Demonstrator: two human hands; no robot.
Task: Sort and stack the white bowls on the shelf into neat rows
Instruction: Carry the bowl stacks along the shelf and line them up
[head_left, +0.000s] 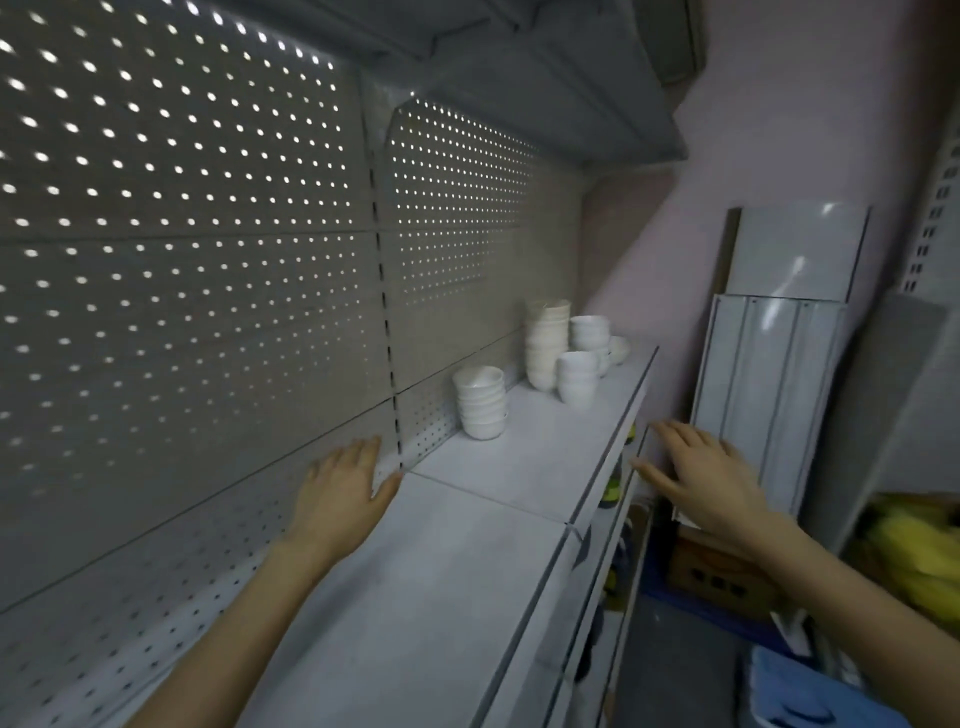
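Observation:
White bowls stand in stacks on the far part of the grey shelf (519, 467). The nearest stack (481, 402) sits against the perforated back panel. Farther along rise a tall stack (545, 345), a short stack (576, 376) in front of it, and another stack (590, 332) behind, with a single bowl (619, 349) at the far end. My left hand (345, 491) hovers over the shelf near the back panel, fingers straight, holding nothing. My right hand (701, 470) reaches out beyond the shelf's front edge, fingers spread, empty. Both hands are well short of the bowls.
A perforated metal back panel (182, 260) runs along the left. Another shelf (545, 78) hangs overhead. Metal panels (769, 389) lean against the pink wall on the right. Below are a cardboard box (711, 571), yellow goods (914, 551) and a blue crate (810, 696).

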